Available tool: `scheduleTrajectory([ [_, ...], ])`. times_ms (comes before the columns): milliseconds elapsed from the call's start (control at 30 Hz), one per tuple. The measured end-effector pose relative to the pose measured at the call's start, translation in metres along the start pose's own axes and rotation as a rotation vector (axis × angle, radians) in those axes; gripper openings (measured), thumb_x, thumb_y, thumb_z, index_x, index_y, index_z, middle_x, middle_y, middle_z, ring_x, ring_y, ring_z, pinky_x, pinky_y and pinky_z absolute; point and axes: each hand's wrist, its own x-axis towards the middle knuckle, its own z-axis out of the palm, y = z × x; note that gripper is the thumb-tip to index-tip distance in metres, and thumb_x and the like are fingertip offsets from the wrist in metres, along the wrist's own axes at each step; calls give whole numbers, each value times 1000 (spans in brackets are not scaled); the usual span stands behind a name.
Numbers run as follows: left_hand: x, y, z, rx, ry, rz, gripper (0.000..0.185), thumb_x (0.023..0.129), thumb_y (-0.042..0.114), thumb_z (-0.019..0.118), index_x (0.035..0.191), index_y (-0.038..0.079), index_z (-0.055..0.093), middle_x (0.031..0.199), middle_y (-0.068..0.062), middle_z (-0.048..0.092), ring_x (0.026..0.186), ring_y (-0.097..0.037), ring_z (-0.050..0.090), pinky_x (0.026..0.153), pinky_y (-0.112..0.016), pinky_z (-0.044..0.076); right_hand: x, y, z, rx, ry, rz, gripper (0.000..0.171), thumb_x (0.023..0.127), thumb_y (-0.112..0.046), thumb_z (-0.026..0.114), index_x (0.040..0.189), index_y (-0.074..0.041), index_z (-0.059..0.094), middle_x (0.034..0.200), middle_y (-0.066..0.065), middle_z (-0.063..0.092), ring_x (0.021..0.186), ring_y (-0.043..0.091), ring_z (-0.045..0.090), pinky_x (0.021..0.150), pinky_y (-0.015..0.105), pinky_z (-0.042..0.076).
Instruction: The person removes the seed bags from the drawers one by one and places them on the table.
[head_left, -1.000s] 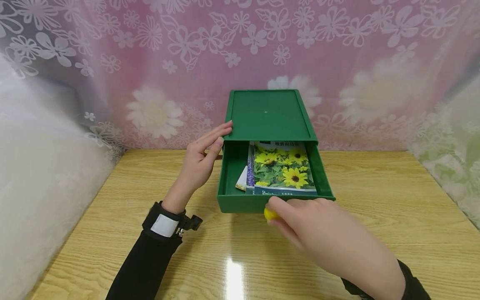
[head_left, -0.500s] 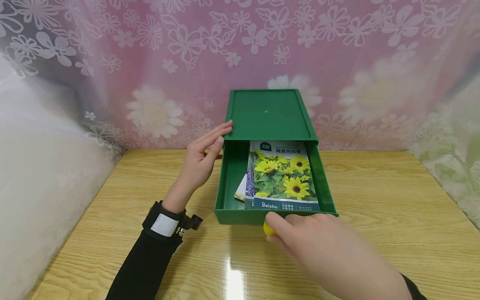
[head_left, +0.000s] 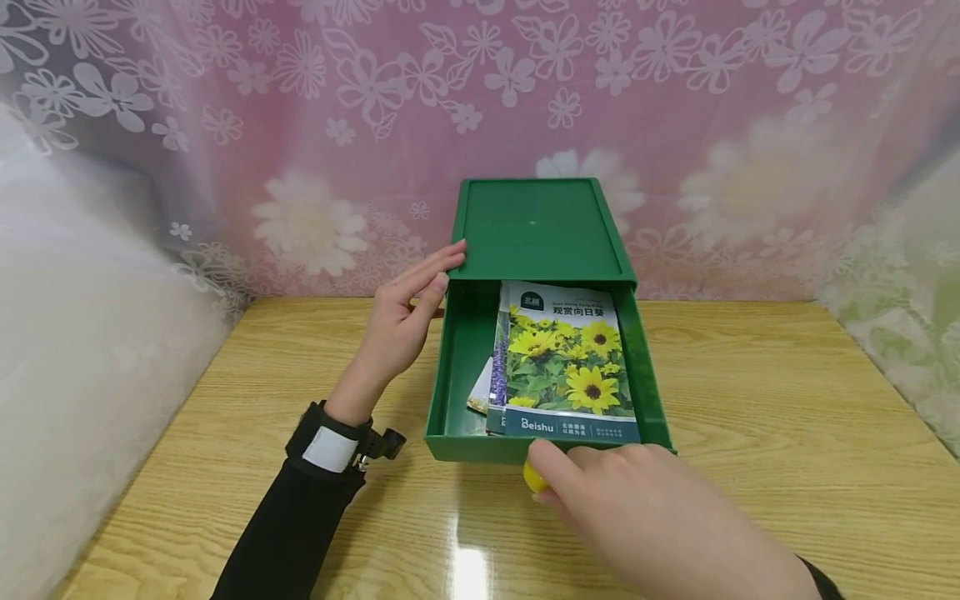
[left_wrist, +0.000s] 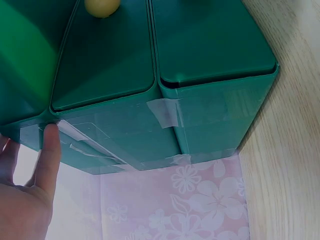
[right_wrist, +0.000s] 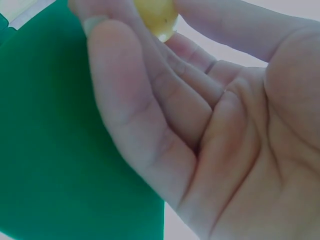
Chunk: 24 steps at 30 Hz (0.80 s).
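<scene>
A green drawer cabinet stands at the back of the table with its top drawer pulled out. My right hand pinches that drawer's round yellow knob, thumb and curled fingers around it. Against the cabinet's upper left edge rests my left hand, its fingers fairly straight. Inside the drawer lies a booklet with yellow sunflowers on its cover. It overlaps a purple-flowered booklet, of which a strip shows. A white corner of another paper item sticks out at the left.
Below the pulled-out drawer, the left wrist view shows closed drawers, one with a yellow knob. Clear tape runs along the cabinet's side. A floral curtain hangs behind the wooden table.
My right hand has drawn the drawer farther out towards me, and more of the sunflower booklet's cover shows. My left hand has stayed at the cabinet's edge.
</scene>
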Motion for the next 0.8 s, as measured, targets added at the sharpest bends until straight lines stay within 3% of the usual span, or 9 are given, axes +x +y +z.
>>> scheduleTrajectory([
  [100, 0, 1, 0, 9, -1, 13, 36, 106, 5, 46, 140, 7, 58, 149, 1, 50, 129, -18, 53, 68, -27, 57, -1, 0, -1, 19, -1, 15, 20, 98, -29, 65, 99, -27, 46, 63, -22, 39, 47, 0, 35, 45, 20, 34],
  [233, 0, 2, -3, 43, -22, 53, 35, 107, 11, 47, 140, 8, 58, 149, 4, 50, 116, -17, 60, 56, -27, 48, -5, 3, -5, 65, -24, 32, 15, 101, -42, 57, 107, -28, 53, 71, -25, 49, 51, -2, 41, 49, 20, 39],
  [300, 0, 4, -6, 86, -38, 70, 36, 107, 16, 47, 140, 8, 58, 149, 4, 49, 118, -17, 59, 61, -28, 50, -10, 8, -9, 96, 9, -5, 15, 102, -44, 54, 108, -30, 56, 77, -26, 53, 53, -4, 42, 51, 19, 41],
  [400, 0, 11, -12, 155, -56, 84, 35, 107, 21, 49, 137, 8, 61, 148, 3, 50, 125, -15, 55, 78, -35, 55, -22, 27, -11, 118, 65, -64, 11, 102, -41, 56, 112, -38, 58, 90, -29, 57, 63, -9, 48, 57, 20, 46],
  [467, 0, 17, -15, 199, -55, 95, 33, 106, 21, 51, 133, 7, 64, 146, 2, 53, 131, -17, 51, 90, -42, 54, -35, 50, -8, 119, 111, -110, 20, 101, -36, 60, 120, -42, 57, 97, -33, 57, 71, -12, 52, 60, 16, 46],
  [533, 1, 24, -17, 226, -45, 117, 29, 105, 18, 53, 127, 5, 68, 141, -1, 56, 127, -19, 54, 90, -42, 54, -45, 75, -5, 122, 175, -166, 33, 99, -29, 64, 129, -40, 56, 104, -32, 57, 79, -13, 53, 62, 12, 44],
  [633, 0, 35, -20, 269, -34, 158, 24, 103, 12, 56, 120, 4, 71, 132, -3, 63, 121, -20, 58, 89, -38, 54, -49, 99, -10, 142, 273, -231, 41, 95, -15, 70, 132, -32, 60, 105, -28, 60, 80, -11, 53, 60, 7, 39],
  [700, 0, 44, -20, 296, -37, 195, 21, 101, 8, 58, 116, 4, 72, 124, -4, 66, 117, -19, 60, 89, -37, 52, -42, 98, -22, 161, 329, -245, 41, 92, -8, 72, 126, -30, 64, 102, -24, 61, 75, -8, 52, 58, 9, 38],
  [800, -2, 56, -20, 327, -65, 239, 18, 99, 6, 61, 112, 5, 74, 115, -4, 70, 112, -18, 62, 91, -35, 51, -27, 82, -40, 99, 349, -169, 36, 93, -10, 71, 122, -31, 67, 106, -23, 64, 81, -6, 57, 63, 15, 45],
])
